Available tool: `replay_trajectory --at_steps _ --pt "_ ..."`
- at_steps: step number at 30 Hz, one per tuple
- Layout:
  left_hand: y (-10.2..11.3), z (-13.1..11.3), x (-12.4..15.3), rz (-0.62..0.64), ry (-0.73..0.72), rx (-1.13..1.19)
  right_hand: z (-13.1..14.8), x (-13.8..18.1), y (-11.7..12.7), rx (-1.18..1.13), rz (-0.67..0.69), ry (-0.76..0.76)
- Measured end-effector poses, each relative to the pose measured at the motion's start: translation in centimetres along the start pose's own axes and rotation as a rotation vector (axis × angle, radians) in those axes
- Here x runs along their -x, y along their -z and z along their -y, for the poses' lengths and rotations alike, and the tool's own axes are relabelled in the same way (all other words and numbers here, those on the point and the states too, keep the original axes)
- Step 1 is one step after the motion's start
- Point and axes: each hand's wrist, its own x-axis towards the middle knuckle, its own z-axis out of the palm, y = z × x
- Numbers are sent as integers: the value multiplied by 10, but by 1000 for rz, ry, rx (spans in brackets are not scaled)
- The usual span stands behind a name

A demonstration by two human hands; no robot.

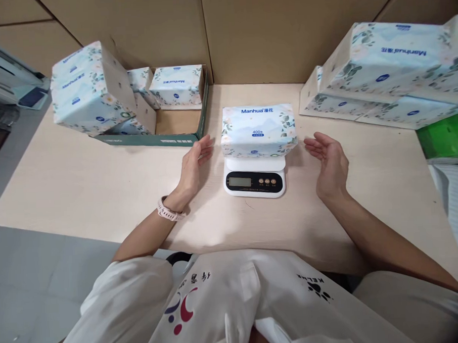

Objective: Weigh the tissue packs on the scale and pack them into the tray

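Observation:
A pack of tissues (258,127), pale blue with flowers and "Manhua" lettering, rests on a white kitchen scale (255,164). The scale's black front panel has a grey display, on which I can make out no digits, and several buttons. To the left of the pack, my left hand (193,165) is held with its fingers stretched out, apart from it. On the other side, my right hand (330,162) is likewise open, its fingertips a short way from the pack's right end. Neither hand holds anything. A pale pink band circles my left wrist.
At the back left, a green-edged cardboard tray (147,139) holds several tissue packs (177,87), some piled high on its left. More tissue packs (383,63) are stacked at the back right, beside a green package (445,138). Cardboard (261,33) stands along the table's back edge.

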Motion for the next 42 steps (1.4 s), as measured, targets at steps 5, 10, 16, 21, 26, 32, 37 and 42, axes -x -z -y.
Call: replay_trajectory --at_steps 5,10,16,21,26,32,37,42 --pt "1 1 -1 7 -6 -7 -1 0 0 11 6 6" --pt "1 2 -2 -13 -2 3 1 0 -1 -6 5 -6" --pt "1 1 -3 4 5 1 2 1 -1 -41 9 -10" --pt "2 2 -4 18 -6 -3 2 1 -1 -33 16 0" --pt "2 1 -3 26 2 0 4 3 -1 -8 25 -7" --pt "-2 -5 3 92 -33 -1 8 6 -2 30 99 26" --pt "-3 -8 7 139 -78 -55 16 13 -1 157 194 62" --pt "-4 -12 11 207 -93 -76 19 16 -2 231 265 88"
